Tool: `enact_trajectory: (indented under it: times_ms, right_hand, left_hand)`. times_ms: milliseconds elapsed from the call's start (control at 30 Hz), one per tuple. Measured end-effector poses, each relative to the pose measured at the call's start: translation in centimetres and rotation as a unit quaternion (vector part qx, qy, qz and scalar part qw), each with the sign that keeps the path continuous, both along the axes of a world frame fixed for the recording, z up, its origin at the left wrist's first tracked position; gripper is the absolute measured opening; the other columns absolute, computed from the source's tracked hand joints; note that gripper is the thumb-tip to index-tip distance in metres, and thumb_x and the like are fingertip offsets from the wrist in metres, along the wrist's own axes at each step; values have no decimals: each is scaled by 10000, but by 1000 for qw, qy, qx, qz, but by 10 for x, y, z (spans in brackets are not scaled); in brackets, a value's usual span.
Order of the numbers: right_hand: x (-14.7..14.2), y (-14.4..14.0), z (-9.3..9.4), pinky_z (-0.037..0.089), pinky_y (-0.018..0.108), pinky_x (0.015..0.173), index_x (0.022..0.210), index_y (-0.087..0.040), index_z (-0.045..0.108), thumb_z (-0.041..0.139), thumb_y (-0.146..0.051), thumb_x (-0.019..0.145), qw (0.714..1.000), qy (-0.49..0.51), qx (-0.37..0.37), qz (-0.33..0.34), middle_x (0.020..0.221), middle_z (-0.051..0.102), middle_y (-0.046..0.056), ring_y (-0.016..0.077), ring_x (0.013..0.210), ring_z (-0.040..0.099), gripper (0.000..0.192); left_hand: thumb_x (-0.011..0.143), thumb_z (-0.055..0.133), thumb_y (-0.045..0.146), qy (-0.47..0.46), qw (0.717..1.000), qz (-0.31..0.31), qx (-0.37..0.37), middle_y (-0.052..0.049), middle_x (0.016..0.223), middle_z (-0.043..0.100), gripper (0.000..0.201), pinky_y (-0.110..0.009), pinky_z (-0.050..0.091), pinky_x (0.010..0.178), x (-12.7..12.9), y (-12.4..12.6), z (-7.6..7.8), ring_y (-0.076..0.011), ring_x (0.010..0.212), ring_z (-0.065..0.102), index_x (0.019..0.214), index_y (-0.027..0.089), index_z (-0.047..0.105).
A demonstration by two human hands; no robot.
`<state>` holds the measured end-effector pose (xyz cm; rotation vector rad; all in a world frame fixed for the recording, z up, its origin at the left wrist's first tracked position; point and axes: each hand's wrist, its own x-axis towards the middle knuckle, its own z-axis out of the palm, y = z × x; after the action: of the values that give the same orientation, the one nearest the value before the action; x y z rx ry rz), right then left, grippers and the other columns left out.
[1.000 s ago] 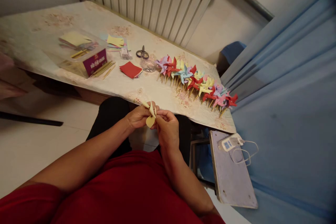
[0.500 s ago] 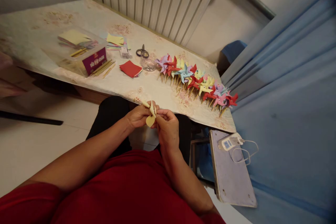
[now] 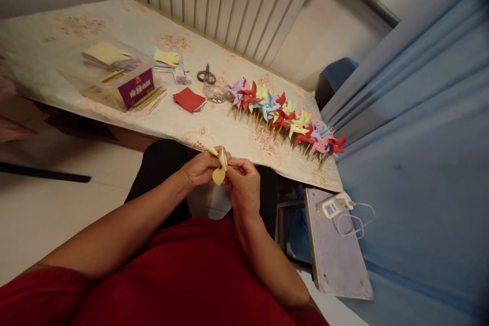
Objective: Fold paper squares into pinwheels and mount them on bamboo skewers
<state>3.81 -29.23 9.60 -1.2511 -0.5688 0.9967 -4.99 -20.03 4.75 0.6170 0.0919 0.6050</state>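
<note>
A yellow paper pinwheel [image 3: 219,175], its blades curled, is held over my lap just off the table's near edge. The fingers of my left hand [image 3: 204,167] are closed on it from the left. From the other side my right hand [image 3: 244,178] pinches at the pinwheel's middle, thumb and fingers pressed together. Whatever small part lies between those right fingertips is hidden. Finished pinwheels [image 3: 284,118] in red, yellow, blue, pink and purple lie in a long row on the table, their sticks pointing toward me.
On the flowered tablecloth [image 3: 168,122] are a clear box with a purple label [image 3: 136,86], wooden sticks [image 3: 150,99], red paper squares [image 3: 188,100], yellow-topped paper [image 3: 166,57], scissors [image 3: 207,75] and a clear container [image 3: 216,93]. A stool [image 3: 340,265] at right bears a corded white device [image 3: 335,206].
Both hands stay almost in place around the yellow pinwheel, whose upper blade has turned slightly. The view has shifted a little; the things on the table lie as before.
</note>
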Motion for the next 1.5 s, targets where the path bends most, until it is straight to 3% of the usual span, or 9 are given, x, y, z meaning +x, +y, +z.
enact_trajectory:
  times_ms: [533, 900, 1233, 1500]
  right_hand:
    - [0, 0, -5, 411, 214, 449, 739, -221, 654, 724, -242, 674, 999, -36, 10, -9, 517, 607, -80, 105, 431, 536, 98]
    - [0, 0, -3, 430, 225, 464, 756, -208, 647, 707, -260, 685, 996, -83, 15, -13, 489, 590, -89, 120, 445, 564, 107]
    - [-1, 0, -5, 436, 229, 469, 756, -206, 637, 710, -292, 696, 996, -92, 12, -2, 500, 591, -83, 119, 453, 565, 128]
    - [3, 4, -15, 448, 230, 471, 742, -208, 629, 711, -313, 661, 998, -65, -5, -2, 516, 605, -79, 109, 447, 540, 156]
  left_hand:
    - [679, 893, 234, 13, 1000, 8, 14, 15, 733, 622, 363, -246, 532, 446, 0, -2, 5, -142, 543, 636, 710, 161, 539]
    - [629, 920, 223, 32, 999, 23, 5, 28, 712, 615, 416, -251, 539, 418, 2, -2, 7, -131, 510, 612, 696, 161, 514]
    - [652, 895, 187, 43, 999, 29, 6, 29, 686, 617, 365, -214, 512, 453, 0, 0, 2, -116, 519, 616, 691, 158, 533]
    - [586, 939, 218, 70, 996, 49, 9, 6, 675, 638, 376, -207, 524, 584, -1, 4, -3, -106, 593, 626, 712, 139, 594]
